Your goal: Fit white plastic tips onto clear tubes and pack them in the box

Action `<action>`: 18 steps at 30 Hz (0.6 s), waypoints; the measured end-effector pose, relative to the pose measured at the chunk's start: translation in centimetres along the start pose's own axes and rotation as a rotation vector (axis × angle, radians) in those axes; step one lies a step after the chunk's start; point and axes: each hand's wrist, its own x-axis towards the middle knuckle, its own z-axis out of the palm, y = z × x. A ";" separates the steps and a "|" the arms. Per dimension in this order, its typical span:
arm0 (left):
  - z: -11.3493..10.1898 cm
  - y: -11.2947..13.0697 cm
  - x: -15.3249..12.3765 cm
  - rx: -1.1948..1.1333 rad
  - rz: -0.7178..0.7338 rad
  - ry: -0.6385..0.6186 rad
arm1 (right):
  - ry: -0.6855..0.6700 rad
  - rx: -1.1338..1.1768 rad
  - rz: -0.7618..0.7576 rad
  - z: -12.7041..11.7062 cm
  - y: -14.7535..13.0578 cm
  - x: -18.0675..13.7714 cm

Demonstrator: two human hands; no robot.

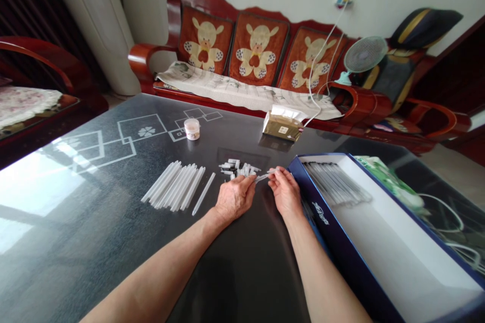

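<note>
My left hand [235, 198] is closed, pinching one end of a thin translucent pen piece [262, 178]. The fingertips of my right hand [285, 193] close on its other end, beside the box wall; the fingers partly cover it. Just beyond my left hand lies a loose heap of small white and black pen parts [232, 165]. A row of whitish translucent pen barrels [172, 186] lies to the left. One single barrel [203, 194] sits apart from that row, nearer my left hand.
A long blue box [341, 242] with a white inside stands at the right, holding slim clear tubes with dark ends [337, 184]. A small white tub [192, 129] and a tissue pack [283, 123] stand farther back. Green packaging [394, 181] and white cable lie beyond the box.
</note>
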 end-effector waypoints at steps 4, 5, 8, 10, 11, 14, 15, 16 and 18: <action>-0.1 0.1 0.0 0.039 -0.011 -0.023 | -0.066 0.011 0.006 0.2 -0.1 -0.3; -0.1 0.1 0.1 0.041 -0.015 -0.025 | -0.082 0.011 0.012 0.3 -0.1 -0.4; -0.1 0.1 0.1 0.035 -0.027 -0.026 | -0.123 -0.017 0.018 0.4 0.0 -0.7; -0.1 0.0 0.1 0.023 -0.032 -0.033 | -0.146 -0.049 0.010 0.4 0.0 -0.8; -0.1 0.0 0.1 0.017 -0.033 -0.037 | -0.159 -0.057 0.012 0.4 0.0 -0.8; -0.2 0.1 0.2 0.005 -0.039 -0.061 | -0.198 -0.033 0.038 0.5 0.0 -0.9; -0.3 0.2 0.2 0.008 -0.044 -0.074 | -0.204 -0.021 0.052 0.5 0.0 -1.0; -0.4 0.2 0.3 0.015 -0.049 -0.087 | -0.205 -0.011 0.067 0.6 0.0 -1.1; -0.5 0.3 0.2 0.041 -0.057 -0.104 | -0.195 0.002 0.104 0.8 0.1 -1.2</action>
